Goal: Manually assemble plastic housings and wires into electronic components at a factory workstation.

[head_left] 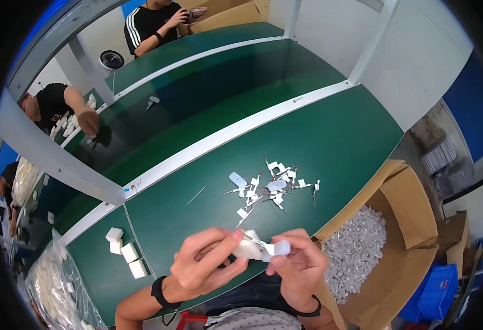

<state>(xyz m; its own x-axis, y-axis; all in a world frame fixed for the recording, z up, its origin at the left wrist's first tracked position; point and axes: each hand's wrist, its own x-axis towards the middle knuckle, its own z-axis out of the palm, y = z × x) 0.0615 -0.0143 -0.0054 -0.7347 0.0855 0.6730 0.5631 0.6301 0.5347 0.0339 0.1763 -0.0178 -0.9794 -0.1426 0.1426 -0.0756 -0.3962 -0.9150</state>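
My left hand (205, 261) is closed around a white rounded block (247, 250), with thumb and fingertips pinching it over the near edge of the green table. A thin strip or wire, too small to make out, runs along its top. My right hand (302, 267) grips a pale bluish oval plastic piece (279, 249) between thumb and fingers. The two pieces meet or nearly meet between my hands, with a small white tab showing at the joint. Beyond them lies a loose pile of small white connectors with thin dark leads (250, 192), along with two more pale oval pieces (277, 185).
Several white blocks (130, 253) stand at left, near a clear bag of white pieces (51, 280). A thin rod (195, 195) lies on the green table (197, 220). At right is a cardboard box (412, 231) of small parts. Across the moving-belt-like strip (208, 93), other people work.
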